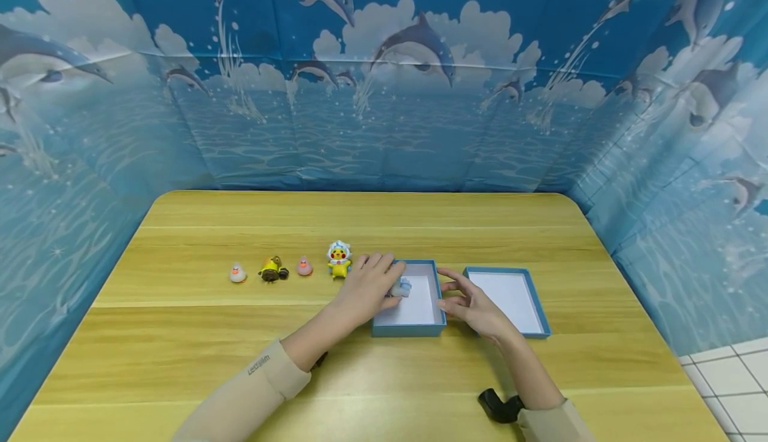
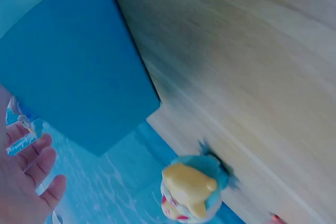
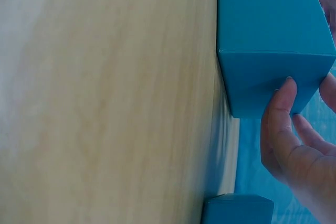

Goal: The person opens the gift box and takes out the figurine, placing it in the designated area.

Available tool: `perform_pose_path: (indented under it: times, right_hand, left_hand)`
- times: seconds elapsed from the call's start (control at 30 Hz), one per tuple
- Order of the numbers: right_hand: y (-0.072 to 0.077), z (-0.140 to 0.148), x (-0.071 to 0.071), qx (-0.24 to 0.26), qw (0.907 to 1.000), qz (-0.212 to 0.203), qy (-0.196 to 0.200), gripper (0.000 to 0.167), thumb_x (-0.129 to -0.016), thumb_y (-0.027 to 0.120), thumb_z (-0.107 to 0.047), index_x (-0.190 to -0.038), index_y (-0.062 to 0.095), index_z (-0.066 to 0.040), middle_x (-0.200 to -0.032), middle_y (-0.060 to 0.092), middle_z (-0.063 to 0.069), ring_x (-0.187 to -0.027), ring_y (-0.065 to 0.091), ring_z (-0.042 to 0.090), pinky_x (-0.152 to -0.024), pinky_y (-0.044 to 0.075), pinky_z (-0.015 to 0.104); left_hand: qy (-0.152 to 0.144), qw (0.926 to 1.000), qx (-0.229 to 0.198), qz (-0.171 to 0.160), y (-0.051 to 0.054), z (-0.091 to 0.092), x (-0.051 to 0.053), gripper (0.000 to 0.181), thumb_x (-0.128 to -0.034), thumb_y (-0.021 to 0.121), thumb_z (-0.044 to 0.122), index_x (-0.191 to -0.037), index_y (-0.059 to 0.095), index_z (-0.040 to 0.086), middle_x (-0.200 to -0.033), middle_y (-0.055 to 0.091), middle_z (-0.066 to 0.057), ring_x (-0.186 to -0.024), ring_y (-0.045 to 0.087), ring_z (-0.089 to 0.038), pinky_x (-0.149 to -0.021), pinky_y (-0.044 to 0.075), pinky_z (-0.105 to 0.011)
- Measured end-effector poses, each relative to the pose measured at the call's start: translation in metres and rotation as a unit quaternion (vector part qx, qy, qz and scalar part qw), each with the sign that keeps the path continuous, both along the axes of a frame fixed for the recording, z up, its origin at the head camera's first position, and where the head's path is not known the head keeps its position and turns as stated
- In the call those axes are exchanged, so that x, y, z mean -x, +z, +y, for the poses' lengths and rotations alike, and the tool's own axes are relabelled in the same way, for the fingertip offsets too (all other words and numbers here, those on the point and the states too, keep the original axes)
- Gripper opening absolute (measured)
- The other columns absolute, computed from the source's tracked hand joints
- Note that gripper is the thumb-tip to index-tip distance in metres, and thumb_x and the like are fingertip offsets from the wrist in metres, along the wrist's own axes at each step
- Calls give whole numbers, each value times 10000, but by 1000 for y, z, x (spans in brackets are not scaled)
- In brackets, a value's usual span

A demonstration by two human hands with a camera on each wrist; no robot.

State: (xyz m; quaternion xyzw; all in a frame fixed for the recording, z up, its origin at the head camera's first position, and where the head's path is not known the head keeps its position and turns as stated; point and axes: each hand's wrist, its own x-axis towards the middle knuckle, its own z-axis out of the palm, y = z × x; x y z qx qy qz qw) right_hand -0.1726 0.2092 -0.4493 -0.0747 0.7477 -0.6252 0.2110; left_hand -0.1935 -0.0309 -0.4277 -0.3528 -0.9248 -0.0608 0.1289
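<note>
My left hand (image 1: pixel 371 287) reaches over the left wall of an open blue box (image 1: pixel 408 330) with a white inside. Its thumb and fingers pinch a small pale blue-and-white figurine (image 1: pixel 402 287), which shows just above the box rim in the left wrist view (image 2: pixel 32 124). Part of the figurine is hidden by the hand. On the other side, my right hand (image 1: pixel 477 309) touches the box's right wall with its fingertips. One fingertip lies against the blue side in the right wrist view, the fingers loosely bent (image 3: pixel 286 124).
Right of the box lies its blue-rimmed lid (image 1: pixel 507 301), white side up. Left of it stand a yellow figurine in a white-and-blue hood (image 1: pixel 339 261), a pink duck (image 1: pixel 305 267), a yellow-and-brown figure (image 1: pixel 273 269) and a white duck (image 1: pixel 237 273). A dolphin-print curtain (image 1: pixel 384 129) backs the wooden table.
</note>
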Motion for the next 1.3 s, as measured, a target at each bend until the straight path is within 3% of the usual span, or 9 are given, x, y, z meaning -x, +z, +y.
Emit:
perform_pose_path:
  times: [0.3, 0.5, 0.67, 0.83, 0.97, 1.3]
  right_hand:
    - [1, 0, 0, 62, 10000, -15, 22, 681, -868, 622, -144, -1435, 247, -105, -1227, 347, 210, -1028, 491, 336, -788, 491, 295]
    - [0, 0, 0, 81, 10000, -22, 29, 682, -868, 620, -142, -1436, 244, -103, -1234, 341, 221, -1045, 480, 367, -791, 490, 299]
    - [0, 1, 0, 74, 10000, -6, 51, 680, -872, 616, -143, -1437, 240, -101, -1236, 335, 225, -1039, 484, 361, -791, 489, 298]
    - [0, 1, 0, 63, 10000, -1, 53, 675, -872, 616, -146, -1435, 246, -105, -1230, 340, 218, -1029, 485, 355, -789, 489, 298]
    - [-1, 1, 0, 44, 10000, -10, 50, 672, -871, 619, -154, -1433, 252, -110, -1226, 345, 208, -1019, 489, 332, -792, 490, 300]
    - [1, 0, 0, 54, 10000, -41, 11, 681, -867, 625, -158, -1433, 250, -109, -1227, 346, 201, -1013, 491, 313, -800, 490, 305]
  left_hand:
    - [172, 9986, -483, 102, 6, -24, -10, 538, -746, 730, 383, -1160, 532, 102, -1061, 501, -50, -952, 467, -220, -870, 378, -400]
    - [306, 9974, -641, 81, 5, -38, -15, 532, -733, 743, 363, -1137, 521, 97, -1048, 505, -56, -945, 467, -223, -823, 374, -389]
    - [446, 9975, -530, 138, -1, -48, -18, 547, -739, 732, 365, -1165, 526, 91, -1096, 516, -79, -957, 488, -235, -835, 386, -401]
    - [460, 9977, -472, 147, -8, -55, -22, 506, -752, 719, 341, -1145, 524, 87, -1031, 516, -66, -898, 481, -225, -810, 384, -382]
    - [455, 9984, -346, 17, -14, -58, -25, 459, -766, 704, 325, -1112, 520, 88, -959, 499, -42, -846, 458, -214, -792, 376, -379]
    - [619, 9975, 270, -222, -23, -68, -29, 481, -767, 705, 369, -1107, 505, 95, -1012, 507, -46, -854, 419, -209, -714, 360, -326]
